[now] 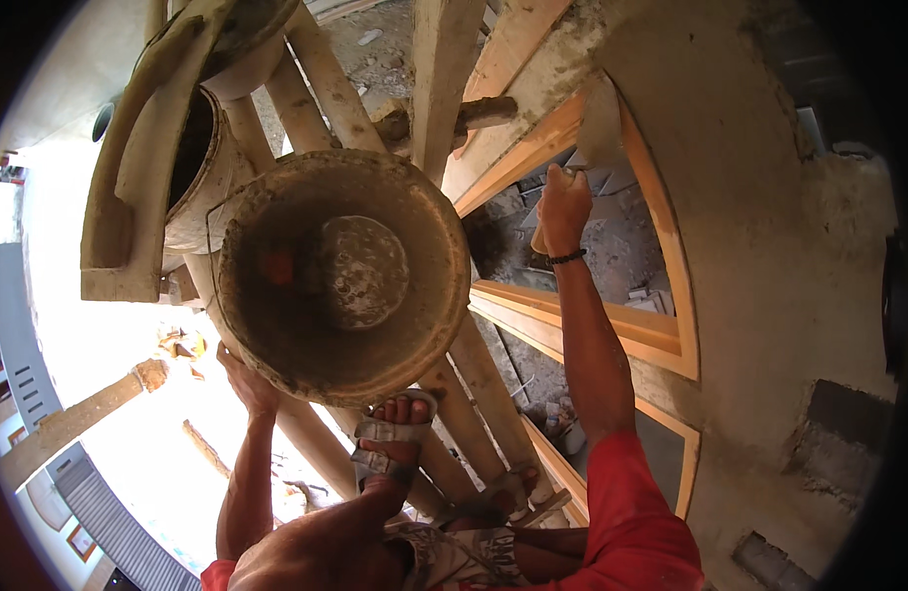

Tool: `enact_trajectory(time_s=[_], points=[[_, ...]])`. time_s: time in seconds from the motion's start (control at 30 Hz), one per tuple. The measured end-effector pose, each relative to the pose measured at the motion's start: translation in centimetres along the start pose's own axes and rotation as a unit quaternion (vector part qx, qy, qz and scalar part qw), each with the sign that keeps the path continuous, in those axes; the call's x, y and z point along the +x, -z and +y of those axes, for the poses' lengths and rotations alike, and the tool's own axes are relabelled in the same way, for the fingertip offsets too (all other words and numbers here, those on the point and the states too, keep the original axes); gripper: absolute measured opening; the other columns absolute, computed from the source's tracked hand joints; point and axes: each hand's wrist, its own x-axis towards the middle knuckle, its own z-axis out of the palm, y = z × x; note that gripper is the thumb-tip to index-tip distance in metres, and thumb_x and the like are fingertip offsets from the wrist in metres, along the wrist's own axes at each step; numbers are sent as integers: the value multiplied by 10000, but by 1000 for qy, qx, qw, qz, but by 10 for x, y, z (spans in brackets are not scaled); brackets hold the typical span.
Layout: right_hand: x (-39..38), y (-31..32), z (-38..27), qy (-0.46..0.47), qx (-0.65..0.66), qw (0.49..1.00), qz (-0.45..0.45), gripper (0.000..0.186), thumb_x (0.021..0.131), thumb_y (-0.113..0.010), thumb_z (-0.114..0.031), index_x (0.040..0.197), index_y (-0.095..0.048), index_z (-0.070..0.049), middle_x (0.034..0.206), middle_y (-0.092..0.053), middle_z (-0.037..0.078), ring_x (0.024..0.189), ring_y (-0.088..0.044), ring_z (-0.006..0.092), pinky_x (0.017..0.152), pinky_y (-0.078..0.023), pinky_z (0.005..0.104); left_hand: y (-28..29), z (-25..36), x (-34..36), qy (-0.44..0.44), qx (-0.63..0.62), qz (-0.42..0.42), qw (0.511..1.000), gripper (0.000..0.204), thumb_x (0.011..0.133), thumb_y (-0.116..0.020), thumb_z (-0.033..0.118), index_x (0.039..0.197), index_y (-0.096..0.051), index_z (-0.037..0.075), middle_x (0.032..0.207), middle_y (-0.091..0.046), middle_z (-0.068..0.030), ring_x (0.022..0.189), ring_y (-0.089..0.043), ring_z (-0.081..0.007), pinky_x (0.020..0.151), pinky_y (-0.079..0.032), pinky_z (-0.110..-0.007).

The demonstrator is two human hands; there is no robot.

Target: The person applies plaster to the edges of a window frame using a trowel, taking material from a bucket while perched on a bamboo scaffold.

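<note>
My right hand (pixel 564 205), a dark band at its wrist, is closed round the handle of a trowel. The trowel's broad, plaster-coated blade (pixel 600 120) is up against the top corner of an orange-brown wooden window frame (pixel 671 286). Low on the left, my left hand (pixel 249 382) is closed on a wooden scaffold pole (pixel 301 424), beside the bucket; its fingers are partly hidden. A mortar-crusted bucket (pixel 444 286) stands before me on the scaffold, with a little wet, shiny material (pixel 363 271) in its bottom.
A long wooden float (pixel 124 207) lies over a second bucket (pixel 209 187) at the upper left. Gaps separate the scaffold planks (pixel 459 424) under my sandalled foot (pixel 390 433). The plastered wall (pixel 769 256) rises at right. Rubble (pixel 375 59) lies below.
</note>
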Motion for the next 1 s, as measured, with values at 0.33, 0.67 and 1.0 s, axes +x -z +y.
enact_trajectory(time_s=[0.33,0.67,1.0], points=[[7,0,-8,0,-22,1000,-13,388,928,-565,-329,948,-573,58,897,-655,277,873,-651,435,780,-499,485,0,-6,0,-21,17,-2,1000,751,922,-490,521,1394,-316,-37,1265,-507,-328,1158,-504,-494,977,-386,-520],[9,11,8,36,-25,999,7,351,918,-609,-314,920,-566,35,755,-647,216,784,-653,426,730,-495,482,-6,-4,2,-4,0,-4,1000,730,937,-480,504,1398,-318,-38,1271,-504,-329,1148,-510,-487,976,-382,-525],[9,35,28,91,-232,967,-48,347,924,-605,-325,975,-560,16,875,-676,257,895,-647,457,783,-499,535,-6,1,3,9,-16,-1,1000,721,938,-502,469,1401,-311,-49,1268,-510,-324,1159,-512,-469,990,-387,-505]])
